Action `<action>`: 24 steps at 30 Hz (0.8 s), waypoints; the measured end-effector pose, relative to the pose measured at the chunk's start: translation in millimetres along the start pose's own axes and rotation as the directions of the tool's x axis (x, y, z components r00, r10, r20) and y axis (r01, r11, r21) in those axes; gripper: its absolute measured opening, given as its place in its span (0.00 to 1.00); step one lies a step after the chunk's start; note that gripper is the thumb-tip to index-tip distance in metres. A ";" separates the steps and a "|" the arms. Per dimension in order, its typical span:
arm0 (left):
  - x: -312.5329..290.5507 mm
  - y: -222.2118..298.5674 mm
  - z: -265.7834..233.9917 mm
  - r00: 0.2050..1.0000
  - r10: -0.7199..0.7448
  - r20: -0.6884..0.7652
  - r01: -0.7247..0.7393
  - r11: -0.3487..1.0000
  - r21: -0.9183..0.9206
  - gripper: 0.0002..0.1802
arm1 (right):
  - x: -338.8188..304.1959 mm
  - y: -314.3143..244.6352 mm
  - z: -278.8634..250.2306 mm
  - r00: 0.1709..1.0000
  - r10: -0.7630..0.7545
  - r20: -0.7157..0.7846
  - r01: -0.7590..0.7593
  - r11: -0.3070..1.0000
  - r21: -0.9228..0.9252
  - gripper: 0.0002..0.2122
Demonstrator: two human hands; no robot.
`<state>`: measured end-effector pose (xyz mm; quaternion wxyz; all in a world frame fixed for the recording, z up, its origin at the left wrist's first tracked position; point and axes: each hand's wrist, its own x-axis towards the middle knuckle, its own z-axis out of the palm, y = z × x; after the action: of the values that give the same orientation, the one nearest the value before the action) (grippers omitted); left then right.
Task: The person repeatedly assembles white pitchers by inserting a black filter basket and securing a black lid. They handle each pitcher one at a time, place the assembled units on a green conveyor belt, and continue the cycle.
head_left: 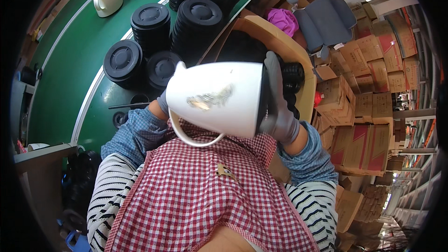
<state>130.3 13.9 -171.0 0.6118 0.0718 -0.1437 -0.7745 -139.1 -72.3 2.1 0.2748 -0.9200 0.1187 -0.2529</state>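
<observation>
Right hand (pixel 283 119) clamps a sideways white jug (pixel 212 86) by its black base (pixel 264 98); whether left hand (pixel 163 102) grips, I cannot tell.

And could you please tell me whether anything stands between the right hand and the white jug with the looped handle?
Only the flat black base, at the jug's right-hand end, lies between the grey-gloved right hand and the glossy white jug; nothing else visible does. The left hand is mostly hidden.

Disc stacks (pixel 193 28) stand left beyond the jug (pixel 214 95), cartons (pixel 366 106) right.
</observation>
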 end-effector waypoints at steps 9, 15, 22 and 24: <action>-1.3 -7.2 -0.1 0.979 -0.017 0.205 0.004 0.998 0.065 0.29 | -15.3 22.5 6.3 0.969 0.248 -0.005 -0.216 0.855 0.472 0.33; 0.7 -24.3 -29.9 0.861 -0.043 0.506 0.057 0.998 -0.012 0.33 | -6.5 -9.6 -3.0 0.990 -0.140 -0.023 0.139 0.990 -0.025 0.44; -0.6 3.7 26.9 0.905 0.406 0.127 -0.287 0.365 0.886 0.18 | -13.5 27.1 7.1 0.998 -0.056 -0.023 0.034 0.836 -0.547 0.32; -0.5 -2.9 -2.0 0.975 0.220 0.038 -0.196 0.762 0.617 0.25 | -19.4 20.3 10.7 0.974 0.219 -0.053 -0.208 0.966 0.151 0.42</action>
<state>128.3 14.7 -173.9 0.6390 0.2655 -0.3847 -0.6109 -151.4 -77.3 -24.8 0.3622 -0.8701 0.2080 -0.2617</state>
